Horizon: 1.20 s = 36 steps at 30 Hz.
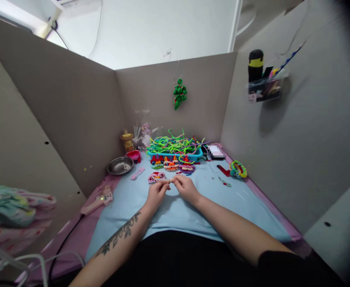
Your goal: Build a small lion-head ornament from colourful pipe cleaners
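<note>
My left hand (156, 194) and my right hand (187, 187) meet over the light blue mat (175, 207), both pinched on a short pale pink pipe cleaner (166, 180) held level between them. Just beyond my fingers lies a small pink and white pipe-cleaner figure (156, 177). Further back stands a row of finished colourful figures (172, 164), and behind them a blue tray (175, 153) heaped with green, yellow and pink pipe cleaners.
A pink glue gun (99, 201) with a black cord lies at the left. A metal bowl (120, 165), a small jar (127, 140), a red tool (223, 170) and a coiled ring (238, 169) sit around. Cardboard walls enclose the desk; a green ornament (179, 93) hangs behind.
</note>
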{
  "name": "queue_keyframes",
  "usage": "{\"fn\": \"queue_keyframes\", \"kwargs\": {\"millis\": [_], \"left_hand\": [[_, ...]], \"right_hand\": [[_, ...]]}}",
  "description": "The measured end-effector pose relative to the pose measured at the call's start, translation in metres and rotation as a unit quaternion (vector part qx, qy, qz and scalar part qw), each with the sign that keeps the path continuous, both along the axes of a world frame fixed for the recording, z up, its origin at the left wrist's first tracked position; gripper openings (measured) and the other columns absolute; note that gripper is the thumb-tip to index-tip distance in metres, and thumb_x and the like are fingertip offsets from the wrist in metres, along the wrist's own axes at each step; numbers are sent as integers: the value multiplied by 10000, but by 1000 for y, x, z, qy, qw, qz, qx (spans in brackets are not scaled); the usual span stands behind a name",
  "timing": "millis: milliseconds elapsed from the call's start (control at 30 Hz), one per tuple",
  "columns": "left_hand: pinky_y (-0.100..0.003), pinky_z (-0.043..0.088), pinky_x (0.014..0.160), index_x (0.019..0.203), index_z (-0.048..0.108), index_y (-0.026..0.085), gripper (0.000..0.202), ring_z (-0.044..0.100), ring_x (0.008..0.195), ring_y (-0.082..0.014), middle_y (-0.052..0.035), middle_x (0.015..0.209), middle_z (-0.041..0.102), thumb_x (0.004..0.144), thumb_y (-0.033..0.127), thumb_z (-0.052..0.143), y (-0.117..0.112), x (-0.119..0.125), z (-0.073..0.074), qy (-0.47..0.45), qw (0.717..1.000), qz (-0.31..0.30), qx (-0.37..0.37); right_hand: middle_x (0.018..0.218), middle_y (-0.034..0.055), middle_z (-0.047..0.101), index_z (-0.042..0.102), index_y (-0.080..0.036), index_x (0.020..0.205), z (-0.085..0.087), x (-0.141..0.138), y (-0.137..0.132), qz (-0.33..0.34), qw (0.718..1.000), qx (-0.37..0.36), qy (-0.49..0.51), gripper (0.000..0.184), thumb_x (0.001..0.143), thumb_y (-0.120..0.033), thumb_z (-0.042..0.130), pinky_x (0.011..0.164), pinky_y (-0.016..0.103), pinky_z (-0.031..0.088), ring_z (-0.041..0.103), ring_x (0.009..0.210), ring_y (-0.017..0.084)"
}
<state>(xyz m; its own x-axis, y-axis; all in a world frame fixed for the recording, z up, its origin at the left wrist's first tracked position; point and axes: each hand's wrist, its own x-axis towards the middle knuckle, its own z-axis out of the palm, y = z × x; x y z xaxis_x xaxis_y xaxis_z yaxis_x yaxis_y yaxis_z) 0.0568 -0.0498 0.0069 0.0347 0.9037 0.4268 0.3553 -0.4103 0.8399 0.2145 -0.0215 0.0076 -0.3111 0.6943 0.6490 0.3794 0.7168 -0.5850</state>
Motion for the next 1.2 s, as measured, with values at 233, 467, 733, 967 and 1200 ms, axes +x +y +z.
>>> {"fn": "queue_keyframes", "kwargs": {"millis": [233,467,733,967,1200], "left_hand": [[-252,474,621,676,679,151,198,624,667,-164,-57,709,702,760,279,553,1,0,2,-11,1000,2,-9],[-234,446,578,668,675,142,250,594,607,-148,-46,653,682,762,341,557,1,-1,2,-15,1000,12,-13],[-238,439,562,735,680,135,277,585,595,-152,-32,610,646,748,396,587,3,0,2,-67,997,-18,-31],[-254,454,605,758,692,142,246,592,652,-157,-49,718,673,731,376,621,6,-1,-1,-87,996,-28,-16],[-271,455,632,821,691,142,239,592,688,-161,-67,812,678,729,354,627,7,-4,-1,-92,996,9,0]], "right_hand": [[758,36,627,615,-188,801,2,-2,-3,-19,1000,7,12,223,889,-278,430,675,258,405,562,738,162],[723,29,621,624,-194,781,5,-3,-7,-51,998,40,-15,189,867,-284,482,682,267,386,538,713,161],[709,30,594,592,-202,730,0,-6,-5,-53,997,52,-15,128,830,-243,525,695,289,389,516,736,175],[718,27,563,545,-194,710,-4,-10,-3,-52,998,36,-18,76,786,-189,542,682,278,404,514,744,171],[788,27,610,547,-179,1041,-5,-4,4,21,998,-56,-25,252,799,-249,554,643,259,432,550,684,143]]}}
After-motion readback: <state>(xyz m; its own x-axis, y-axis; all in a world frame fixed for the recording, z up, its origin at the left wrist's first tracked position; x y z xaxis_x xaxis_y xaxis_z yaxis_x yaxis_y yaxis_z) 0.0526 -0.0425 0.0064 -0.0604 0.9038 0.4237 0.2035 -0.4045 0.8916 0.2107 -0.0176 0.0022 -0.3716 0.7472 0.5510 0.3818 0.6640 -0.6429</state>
